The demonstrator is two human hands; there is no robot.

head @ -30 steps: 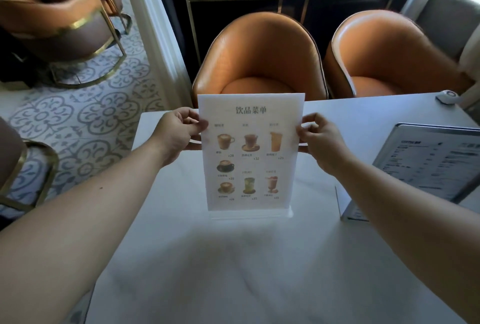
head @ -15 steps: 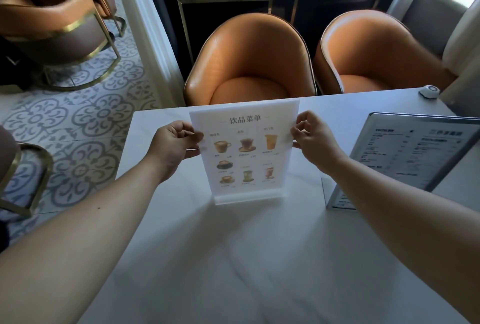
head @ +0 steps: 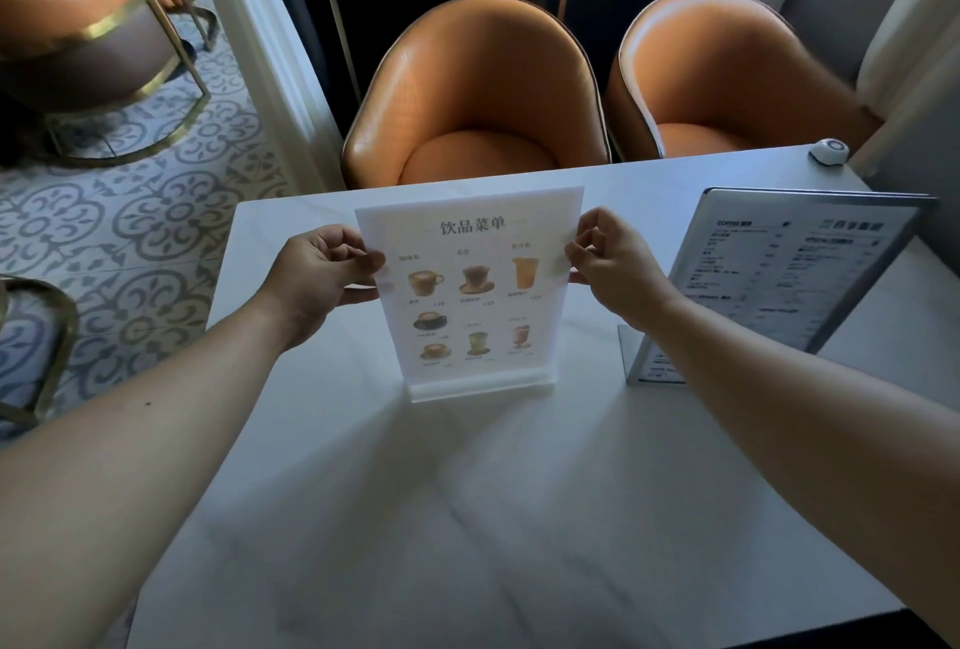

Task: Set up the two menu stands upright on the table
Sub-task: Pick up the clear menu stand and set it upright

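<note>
A clear acrylic menu stand (head: 470, 295) with drink pictures stands upright on the white table (head: 467, 518), its base resting on the surface near the middle. My left hand (head: 317, 279) pinches its left edge and my right hand (head: 613, 269) pinches its right edge. A second menu stand (head: 779, 279), metal-framed with black text, stands tilted back at the right side of the table, partly hidden by my right forearm.
Two orange chairs (head: 478, 102) (head: 727, 76) sit across the table's far edge. A small white round device (head: 829, 150) lies at the far right corner. Patterned floor tiles and another chair (head: 93, 40) are to the left.
The drink menu stand has moved farther from me toward the table's middle and now sits with its base on the surface. Both hands still hold its edges.
</note>
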